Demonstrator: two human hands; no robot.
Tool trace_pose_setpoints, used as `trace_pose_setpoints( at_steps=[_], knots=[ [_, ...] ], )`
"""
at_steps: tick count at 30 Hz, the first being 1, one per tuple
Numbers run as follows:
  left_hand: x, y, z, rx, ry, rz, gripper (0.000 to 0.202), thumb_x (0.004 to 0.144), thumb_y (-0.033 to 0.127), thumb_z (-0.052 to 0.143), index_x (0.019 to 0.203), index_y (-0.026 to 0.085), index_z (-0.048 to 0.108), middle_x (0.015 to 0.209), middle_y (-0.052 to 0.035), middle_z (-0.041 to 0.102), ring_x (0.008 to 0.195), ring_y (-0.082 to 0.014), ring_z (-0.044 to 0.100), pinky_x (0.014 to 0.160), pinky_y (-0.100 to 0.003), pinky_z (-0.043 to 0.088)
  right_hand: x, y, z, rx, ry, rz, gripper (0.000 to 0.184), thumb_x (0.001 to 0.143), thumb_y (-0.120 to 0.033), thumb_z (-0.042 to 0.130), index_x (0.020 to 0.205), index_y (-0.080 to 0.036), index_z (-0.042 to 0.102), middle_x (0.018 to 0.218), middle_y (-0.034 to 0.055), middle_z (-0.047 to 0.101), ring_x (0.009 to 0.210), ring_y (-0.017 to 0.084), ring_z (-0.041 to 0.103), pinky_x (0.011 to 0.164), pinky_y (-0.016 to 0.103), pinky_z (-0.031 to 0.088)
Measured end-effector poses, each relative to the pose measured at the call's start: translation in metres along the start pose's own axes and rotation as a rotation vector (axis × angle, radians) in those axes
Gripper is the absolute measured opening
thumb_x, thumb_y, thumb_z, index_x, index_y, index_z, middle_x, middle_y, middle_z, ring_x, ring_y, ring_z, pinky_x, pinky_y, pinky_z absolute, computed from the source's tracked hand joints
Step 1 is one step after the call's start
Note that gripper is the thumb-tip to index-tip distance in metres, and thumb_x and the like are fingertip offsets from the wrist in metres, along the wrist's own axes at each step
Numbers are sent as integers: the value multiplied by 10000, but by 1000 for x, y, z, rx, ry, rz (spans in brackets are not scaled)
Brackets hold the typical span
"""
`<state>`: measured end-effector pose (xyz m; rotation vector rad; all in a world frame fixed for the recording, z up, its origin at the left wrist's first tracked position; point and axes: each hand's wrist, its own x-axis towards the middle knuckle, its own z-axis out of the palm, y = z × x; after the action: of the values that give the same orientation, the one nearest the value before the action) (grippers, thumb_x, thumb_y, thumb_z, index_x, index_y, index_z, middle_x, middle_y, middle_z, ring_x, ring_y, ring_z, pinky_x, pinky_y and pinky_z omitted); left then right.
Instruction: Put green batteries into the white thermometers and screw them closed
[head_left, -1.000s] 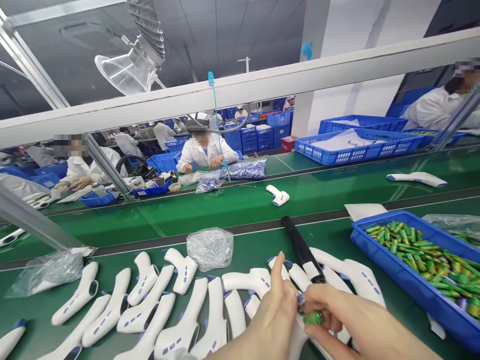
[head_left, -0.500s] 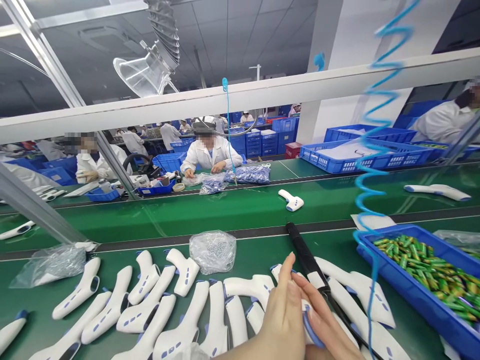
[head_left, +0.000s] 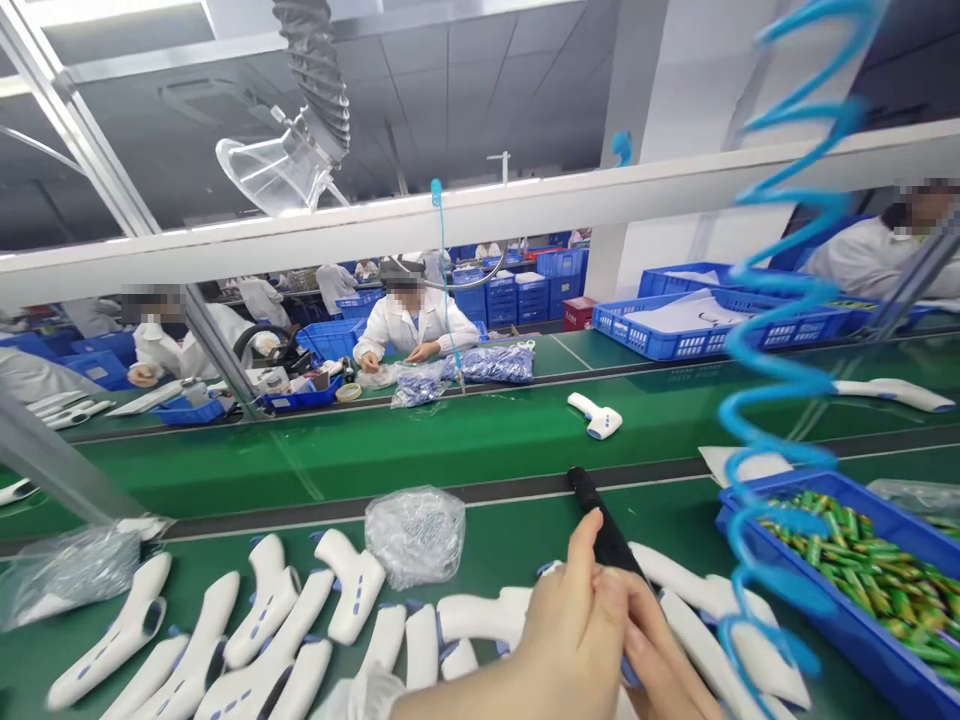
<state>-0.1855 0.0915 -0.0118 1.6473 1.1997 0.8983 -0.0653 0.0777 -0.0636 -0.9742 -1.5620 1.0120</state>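
Observation:
My left hand [head_left: 566, 625] and my right hand [head_left: 656, 650] are pressed together low in the head view, closed around a white and blue thermometer gun [head_left: 631, 674]. Most of that piece is hidden by my fingers and palms; only a blue edge and a little white show between them. The left forefinger points upward. Just beyond my hands lies a black rod-shaped tool [head_left: 600, 510]. White thermometer guns [head_left: 349, 585] with blue buttons lie in a loose group to the left, and others [head_left: 712, 640] lie just right of my right hand.
A blue bin of green batteries [head_left: 862, 545] stands at right, with a coiled blue hose [head_left: 765, 430] hanging before it. A clear plastic bag [head_left: 416, 535] lies ahead. Another thermometer gun [head_left: 596, 415] lies on the green belt [head_left: 420, 445]. A co-worker [head_left: 416, 325] sits opposite.
My hands have closed more tightly over the thermometer gun, so less of it shows. The view has tilted and shifted slightly, and the blue hose has swung nearer.

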Motion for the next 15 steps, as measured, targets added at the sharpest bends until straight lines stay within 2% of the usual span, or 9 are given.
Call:
trace_pose_setpoints(
  at_steps=[3, 4, 5, 7, 9, 12, 15],
  knots=[
    [62, 0, -28, 437, -122, 220, 609, 882, 479, 302, 1396, 168, 201, 954, -80, 639, 888, -260, 578, 779, -372, 427, 66, 24, -38, -452, -32, -157, 481, 963, -518, 213, 1258, -190, 404, 1260, 94, 398, 1189, 234, 363, 968, 341, 398],
    [88, -4, -38, 598, -138, 262, 595, 877, 431, 325, 1394, 162, 203, 983, -93, 634, 921, -274, 573, 795, -386, 423, 93, 35, -55, -631, -27, -166, 491, 948, -511, 207, 1256, -180, 398, 1282, 91, 369, 1204, 228, 336, 1002, 358, 356],
    [114, -11, -45, 732, -150, 287, 580, 868, 379, 346, 1387, 153, 222, 1004, -113, 627, 945, -291, 565, 815, -413, 413, 122, 47, -72, -716, -16, -156, 477, 930, -491, 247, 1244, -168, 404, 1284, 93, 360, 1210, 228, 320, 1027, 374, 317],
    [163, -32, -55, 872, -207, 319, 557, 822, 277, 403, 1352, 132, 311, 1012, -153, 620, 966, -327, 550, 848, -482, 378, 177, 76, -105, -837, 20, -61, 338, 906, -340, 398, 1162, -131, 468, 1187, 119, 434, 1122, 241, 414, 996, 397, 347],
    [201, -59, -60, 928, -294, 324, 521, 769, 191, 447, 1283, 105, 423, 987, -185, 625, 970, -355, 543, 859, -538, 349, 223, 108, -129, -948, 84, 110, 221, 883, -237, 558, 1060, -108, 532, 1114, 119, 479, 1026, 264, 478, 930, 440, 394],
    [232, -97, -66, 930, -393, 292, 471, 730, 113, 469, 1197, 62, 510, 1037, -231, 605, 1054, -390, 500, 899, -594, 292, 270, 152, -147, -1055, 206, 335, 260, 890, -216, 644, 1099, -113, 530, 1124, 105, 479, 1005, 270, 488, 886, 456, 421],
    [240, -115, -74, 794, -406, 269, 490, 760, 121, 474, 1250, 107, 469, 1282, -218, 461, 1273, -379, 279, 1017, -613, 53, 294, 174, -152, -1089, 254, 420, 279, 915, -282, 628, 1115, -117, 523, 1089, 96, 497, 949, 255, 518, 845, 441, 449]
  ],
)
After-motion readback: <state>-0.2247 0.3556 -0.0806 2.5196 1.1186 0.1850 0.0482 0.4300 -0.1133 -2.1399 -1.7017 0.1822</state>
